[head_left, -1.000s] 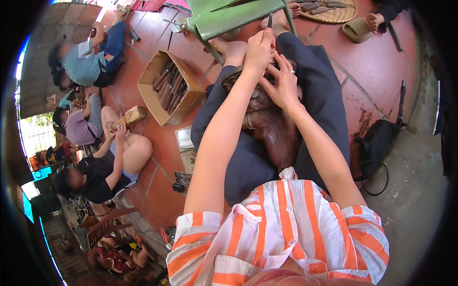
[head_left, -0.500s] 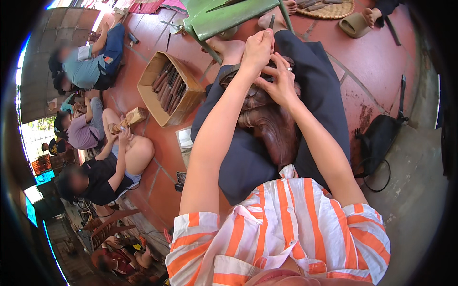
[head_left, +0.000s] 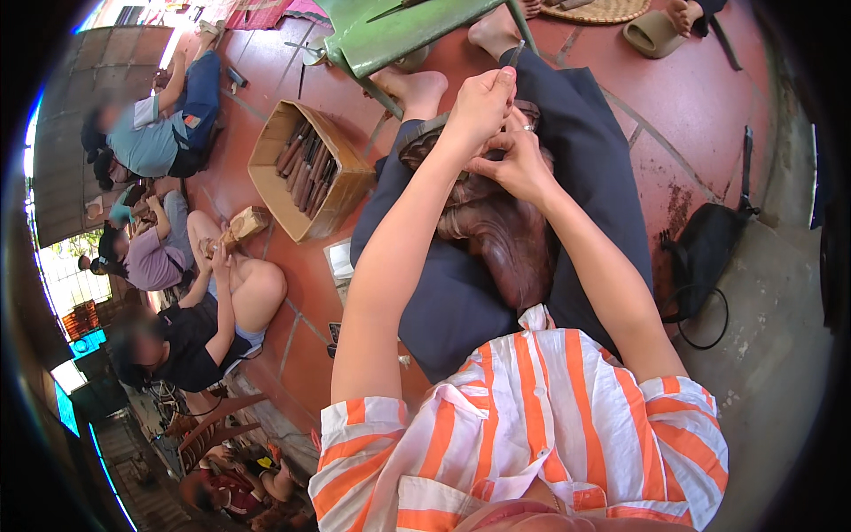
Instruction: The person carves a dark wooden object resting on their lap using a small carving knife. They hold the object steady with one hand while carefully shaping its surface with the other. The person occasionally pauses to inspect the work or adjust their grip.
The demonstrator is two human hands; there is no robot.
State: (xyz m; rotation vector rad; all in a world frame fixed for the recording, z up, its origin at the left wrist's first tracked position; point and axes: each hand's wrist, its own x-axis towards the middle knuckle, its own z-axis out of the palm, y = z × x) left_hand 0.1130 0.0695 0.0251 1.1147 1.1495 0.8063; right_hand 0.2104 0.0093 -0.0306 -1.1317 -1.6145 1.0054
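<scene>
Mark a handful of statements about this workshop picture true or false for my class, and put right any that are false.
1. The left hand grips a slim tool that sticks out past its fingers. True.
2. The right hand rests flat on the floor tiles. False: the right hand is over the dark brown carved piece, close by the left hand.
3. The carved piece lies between the person's legs. True.
4. The cardboard box holds round fruit. False: it holds brown-handled tools.
5. The stool in front of the person is bright yellow. False: it is green.
6. A black bag lies to the right of the person's legs. True.
</scene>
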